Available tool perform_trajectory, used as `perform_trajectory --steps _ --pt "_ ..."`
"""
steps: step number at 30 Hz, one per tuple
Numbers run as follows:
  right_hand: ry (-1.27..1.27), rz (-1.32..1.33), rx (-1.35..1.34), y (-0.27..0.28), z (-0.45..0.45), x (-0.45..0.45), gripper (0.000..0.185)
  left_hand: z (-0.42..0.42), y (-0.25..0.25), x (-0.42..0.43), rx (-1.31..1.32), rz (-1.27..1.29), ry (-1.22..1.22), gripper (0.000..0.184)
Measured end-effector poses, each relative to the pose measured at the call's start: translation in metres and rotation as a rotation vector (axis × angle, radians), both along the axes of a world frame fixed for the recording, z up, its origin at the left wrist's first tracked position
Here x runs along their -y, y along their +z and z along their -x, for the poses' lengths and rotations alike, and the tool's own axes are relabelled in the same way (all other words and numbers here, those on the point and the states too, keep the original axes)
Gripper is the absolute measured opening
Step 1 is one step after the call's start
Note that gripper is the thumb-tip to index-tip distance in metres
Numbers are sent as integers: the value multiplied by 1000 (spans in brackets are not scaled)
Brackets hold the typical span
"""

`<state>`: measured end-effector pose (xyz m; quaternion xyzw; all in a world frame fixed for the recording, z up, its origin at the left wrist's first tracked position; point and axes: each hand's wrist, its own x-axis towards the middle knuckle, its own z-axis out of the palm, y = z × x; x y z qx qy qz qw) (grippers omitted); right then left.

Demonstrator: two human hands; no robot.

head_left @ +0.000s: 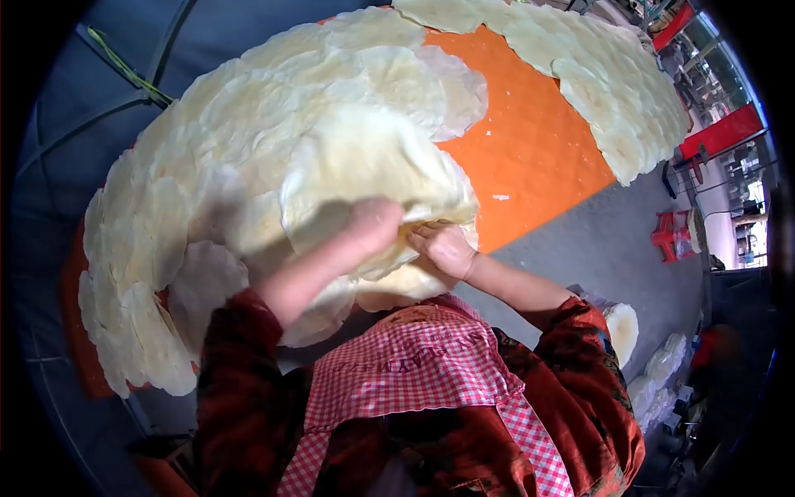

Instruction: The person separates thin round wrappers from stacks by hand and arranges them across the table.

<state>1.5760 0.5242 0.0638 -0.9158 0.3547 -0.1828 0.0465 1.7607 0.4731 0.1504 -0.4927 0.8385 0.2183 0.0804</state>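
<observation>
Thin, round, pale flatbreads (pixel 356 157) lie in front of me, one large sheet raised and a little blurred above the others. My left hand (pixel 374 225) is at this sheet's near edge, its fingers curled in and smeared by motion. Just right of it, my right hand (pixel 445 248) pinches the folded near edge of the flatbread, fingers bent over the rim. The layers under the right hand are partly hidden by it.
Overlapping flatbreads cover much of an orange quilted surface (pixel 530 141), with more at the far right (pixel 613 91). A red stool (pixel 671 236) stands on the grey floor at right. Clear plastic bags (pixel 658 377) and a pale round stack (pixel 621 331) lie near my right elbow.
</observation>
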Motion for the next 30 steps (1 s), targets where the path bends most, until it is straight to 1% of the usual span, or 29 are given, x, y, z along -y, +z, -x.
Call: perform_trajectory --steps 1,2,4,5,6,7,9,11,12,15,16,17,19,21,22,23,24,25,26,27,28,29,30 --pt "-1 -15 37 0 4 -1 24 2 -33 -10 -37 2 -63 15" --pt "0 -48 67 -1 6 -2 22 1 -40 -16 -82 -38 -16 15" --pt "-51 33 99 6 4 -8 21 -2 -43 -22 -165 -115 75 15" --pt "-73 71 114 10 3 -12 21 -4 -43 -24 -157 -116 59 15" --pt "-155 140 30 12 2 -13 27 -5 -32 -26 -151 -114 48 15" --pt "-211 252 -3 27 -4 -8 28 -8 -27 -27 -145 -108 38 15" --pt "-317 477 -65 55 -16 8 29 -13 -33 -34 -178 17 -36 13" --pt "-118 298 -69 45 -15 22 25 -16 -50 -39 -189 156 -65 11" --pt "-24 207 -73 38 -14 27 24 -18 -57 -43 -249 161 -22 11" --pt "14 -252 -497 27 -15 37 23 -40 -53 -68 -627 136 156 8" --pt "42 -189 -377 26 -14 39 15 -49 -48 -79 -782 388 228 7" --pt "17 -158 -366 27 -13 44 11 -59 -44 -92 -938 642 293 7" --pt "-37 -99 -346 30 -13 63 11 -89 -59 -134 -1044 412 624 11" --pt "-62 -201 -264 64 -23 99 21 -107 -125 -164 -1366 -465 918 17" --pt "-91 -137 -319 83 -30 122 24 -106 -130 -169 -1278 -639 908 18" --pt "-103 -125 -300 109 -38 143 21 -105 -149 -172 -1310 -709 828 17" --pt "-127 -113 -305 135 -44 159 18 -98 -141 -170 -1404 -807 926 17" --pt "-118 -43 -308 166 -48 166 18 -89 -130 -167 -1498 -909 1027 17" --pt "-118 73 -239 173 -43 178 18 -85 -126 -162 -1606 -989 1067 18" --pt "-166 104 -286 207 -49 155 21 -81 -123 -162 -1645 -933 1112 17" --pt "-174 194 -306 217 -44 141 21 -79 -131 -167 -1515 -937 1161 18" --pt "-45 310 -171 209 -32 133 22 -79 -143 -175 -1384 -937 1210 18" --pt "-5 330 -134 209 -28 106 28 -82 -156 -185 -1341 -1126 1271 19"
